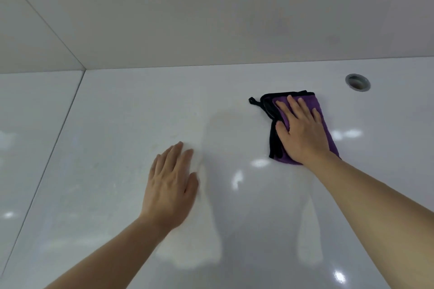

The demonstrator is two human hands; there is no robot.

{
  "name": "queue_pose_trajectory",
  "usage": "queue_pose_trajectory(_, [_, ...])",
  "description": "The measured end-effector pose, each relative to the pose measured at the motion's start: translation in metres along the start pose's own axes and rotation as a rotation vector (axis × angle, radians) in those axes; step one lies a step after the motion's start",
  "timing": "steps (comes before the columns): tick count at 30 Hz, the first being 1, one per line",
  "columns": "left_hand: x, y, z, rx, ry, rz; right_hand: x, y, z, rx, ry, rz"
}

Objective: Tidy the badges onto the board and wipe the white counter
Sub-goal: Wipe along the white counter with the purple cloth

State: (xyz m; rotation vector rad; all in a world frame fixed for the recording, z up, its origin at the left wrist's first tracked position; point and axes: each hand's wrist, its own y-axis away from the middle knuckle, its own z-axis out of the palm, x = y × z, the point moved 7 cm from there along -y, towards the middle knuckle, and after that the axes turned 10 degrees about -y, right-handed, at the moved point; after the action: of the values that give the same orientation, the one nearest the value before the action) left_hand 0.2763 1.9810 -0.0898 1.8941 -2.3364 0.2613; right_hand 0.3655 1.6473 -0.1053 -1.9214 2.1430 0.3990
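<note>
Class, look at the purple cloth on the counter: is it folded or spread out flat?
Folded. The cloth shows layered black-trimmed edges stacked along its left side, and the right hand presses flat on it against the counter.

Counter: white, hard, smooth, v. glossy, w/ bright light spots mirrored around both hands and a faint seam line well left of the left hand. Cloth under the flat right hand: soft, fuzzy purple fabric, matt, black stitched edging and a small black loop at the far-left corner. Ring beyond the right hand, set in the counter: dull grey metal look. Wall behind: smooth, pale, less shiny than the counter.
</note>
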Motion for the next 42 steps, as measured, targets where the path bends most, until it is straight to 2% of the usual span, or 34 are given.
queue_pose_trajectory(6, [-0.002, 0.006, 0.009, -0.003, -0.065, -0.005, -0.023, 0.019, 0.009, -0.002, 0.056, 0.005])
queue_pose_trajectory(18, [0.001, 0.005, 0.005, 0.004, -0.064, -0.031, -0.135, 0.094, 0.046, -0.082, -0.002, -0.136])
queue_pose_trajectory(23, [0.002, 0.004, 0.004, 0.028, -0.029, -0.032, -0.162, 0.121, 0.063, -0.098, -0.025, -0.181])
queue_pose_trajectory(31, [-0.001, 0.005, 0.005, 0.044, -0.014, -0.050, -0.133, 0.120, 0.052, -0.095, -0.044, -0.261])
queue_pose_trajectory(42, [0.001, 0.007, 0.003, 0.058, -0.009, -0.050, 0.005, 0.110, -0.003, 0.004, 0.025, -0.050])
